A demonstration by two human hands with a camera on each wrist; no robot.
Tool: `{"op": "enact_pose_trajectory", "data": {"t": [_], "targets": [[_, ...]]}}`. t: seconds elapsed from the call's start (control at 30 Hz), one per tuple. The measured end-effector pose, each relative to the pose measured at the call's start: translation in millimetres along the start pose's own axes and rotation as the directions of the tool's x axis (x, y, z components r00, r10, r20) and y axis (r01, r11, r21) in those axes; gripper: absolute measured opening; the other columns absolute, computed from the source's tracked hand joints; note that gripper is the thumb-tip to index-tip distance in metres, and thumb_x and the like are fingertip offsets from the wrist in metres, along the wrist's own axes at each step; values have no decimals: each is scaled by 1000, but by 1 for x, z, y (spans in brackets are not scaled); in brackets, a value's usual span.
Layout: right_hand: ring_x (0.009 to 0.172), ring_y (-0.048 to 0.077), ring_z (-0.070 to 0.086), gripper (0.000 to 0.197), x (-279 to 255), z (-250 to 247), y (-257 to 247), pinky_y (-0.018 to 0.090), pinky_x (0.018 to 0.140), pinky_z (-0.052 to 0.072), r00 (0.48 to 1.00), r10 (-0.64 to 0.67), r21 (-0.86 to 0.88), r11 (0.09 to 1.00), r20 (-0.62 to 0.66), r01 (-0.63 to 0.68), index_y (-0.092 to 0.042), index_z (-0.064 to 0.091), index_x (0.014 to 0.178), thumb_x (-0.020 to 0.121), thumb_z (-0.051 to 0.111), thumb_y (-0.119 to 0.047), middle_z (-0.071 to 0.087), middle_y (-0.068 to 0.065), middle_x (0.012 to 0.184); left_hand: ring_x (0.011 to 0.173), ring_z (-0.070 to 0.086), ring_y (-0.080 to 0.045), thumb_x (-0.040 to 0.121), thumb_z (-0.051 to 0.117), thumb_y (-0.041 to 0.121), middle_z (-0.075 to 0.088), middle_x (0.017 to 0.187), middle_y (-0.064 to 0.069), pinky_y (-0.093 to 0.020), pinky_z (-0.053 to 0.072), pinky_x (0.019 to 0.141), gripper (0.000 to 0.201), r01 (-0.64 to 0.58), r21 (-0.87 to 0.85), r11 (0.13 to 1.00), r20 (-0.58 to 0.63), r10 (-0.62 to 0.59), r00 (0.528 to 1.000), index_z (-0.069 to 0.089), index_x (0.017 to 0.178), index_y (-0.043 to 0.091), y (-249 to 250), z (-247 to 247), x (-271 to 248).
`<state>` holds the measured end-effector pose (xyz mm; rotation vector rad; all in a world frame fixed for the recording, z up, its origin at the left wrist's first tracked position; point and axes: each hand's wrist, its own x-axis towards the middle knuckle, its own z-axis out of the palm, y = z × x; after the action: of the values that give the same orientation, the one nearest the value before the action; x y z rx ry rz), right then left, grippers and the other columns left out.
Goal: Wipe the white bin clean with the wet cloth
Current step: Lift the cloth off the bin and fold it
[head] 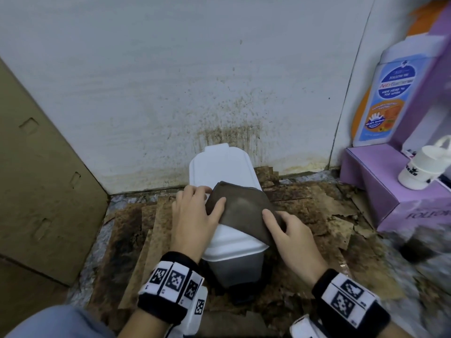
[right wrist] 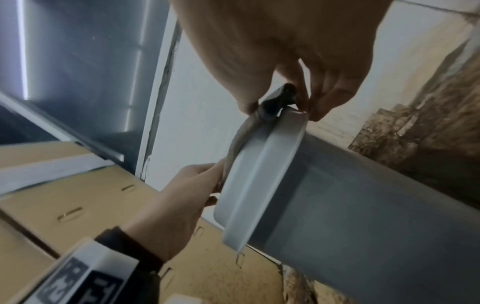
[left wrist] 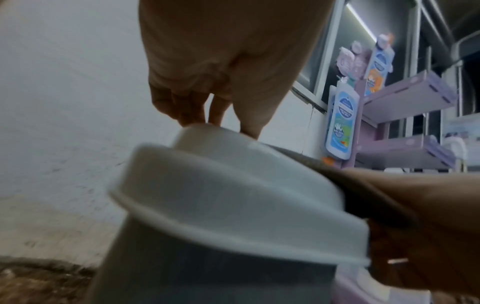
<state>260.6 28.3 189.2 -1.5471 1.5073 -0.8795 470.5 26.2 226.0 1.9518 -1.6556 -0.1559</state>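
Head view looks down on the white bin [head: 220, 167], a small lidded one with a grey body, standing on stained, peeling cardboard on the floor right up against the grubby white wall [head: 170, 69]. Brown wet cloth [head: 241, 208] is draped across the bin's lid, nearer the person than the wall. Left hand [head: 192, 215] lies on the lid's left edge, thumb flat on the cloth and fingers stretched out toward the wall, so that grip looks relaxed and open, pressing more than pinching. Right hand [head: 290, 230] is on the cloth's near right corner; from the right wrist view its fingertips [right wrist: 319, 113] curl around a folded bit of cloth at the lid's rim, so that one's gripping the cloth. Left of the bin leans a cardboard box [head: 41, 186]. Right of the bin there's a purple display stand [head: 380, 191] with a blue-labelled bottle [head: 385, 93] and a small white cup [head: 422, 169] on it.
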Motion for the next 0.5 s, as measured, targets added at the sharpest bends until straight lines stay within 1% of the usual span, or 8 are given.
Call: {"op": "enact_pose_trajectory", "data": {"t": [0.07,0.13,0.17,0.27,0.3,0.37,0.43,0.5], "targets": [[97,4,64,44,-2,-2,-2,22,81,51,999,9,19,1000,-53,-8,-23,69,110,93,54,-60,71,-12,101,109,47,-19,99,59,48,56,112,3,-30,33,96,36,2,10,1000,-6,-2,1000,63,122,20,5,1,-1],[96,8,65,49,0,-5,-2,28,83,53,994,6,-14,1000,-108,-7,-24,68,109,87,58,-67,70,-9,101,107,48,-20,98,60,46,57,108,1,-34,37,97,34,37,-25,999,-1,-37,999,62,118,19,7,1,0],[95,9,64,49,1,-7,-3,29,83,53,993,3,-31,999,-122,-7,-23,68,107,86,61,-67,70,-8,100,107,50,-21,98,62,45,58,106,1,-35,39,96,32,55,-51,997,12,-54,998,62,115,18,7,1,1],[81,2,64,31,1,-13,-8,17,68,49,992,-20,-4,1000,-128,20,-22,68,94,89,68,-52,70,-7,85,106,54,-26,97,63,42,59,101,-1,-41,45,94,23,110,-105,988,78,-102,992,57,103,21,4,2,7],[77,1,63,28,-1,-15,-10,17,63,47,991,-38,6,999,-126,39,-21,68,91,90,67,-49,69,-7,80,105,55,-27,97,62,40,60,99,-1,-42,46,93,20,111,-119,987,91,-101,991,56,99,21,3,3,8],[72,4,62,29,-2,-16,-10,22,60,43,992,-78,-11,997,-94,77,-20,65,83,94,62,-46,67,-4,74,105,53,-28,100,58,37,59,98,-2,-39,42,92,17,98,-126,987,91,-87,992,57,96,21,5,5,8],[72,9,57,32,-2,-15,-10,19,58,35,994,-98,-39,995,-51,96,-22,55,75,99,55,-44,58,-5,73,103,47,-26,103,53,33,57,98,-1,-36,35,90,15,74,-117,990,77,-65,995,54,97,19,11,2,6],[72,11,50,35,-1,-19,-12,21,58,31,992,-117,-32,993,-44,115,-22,44,74,102,49,-42,48,-3,77,91,50,-24,105,49,30,55,87,2,-40,37,82,14,28,-144,989,68,-18,997,48,97,19,20,-1,5]]}}
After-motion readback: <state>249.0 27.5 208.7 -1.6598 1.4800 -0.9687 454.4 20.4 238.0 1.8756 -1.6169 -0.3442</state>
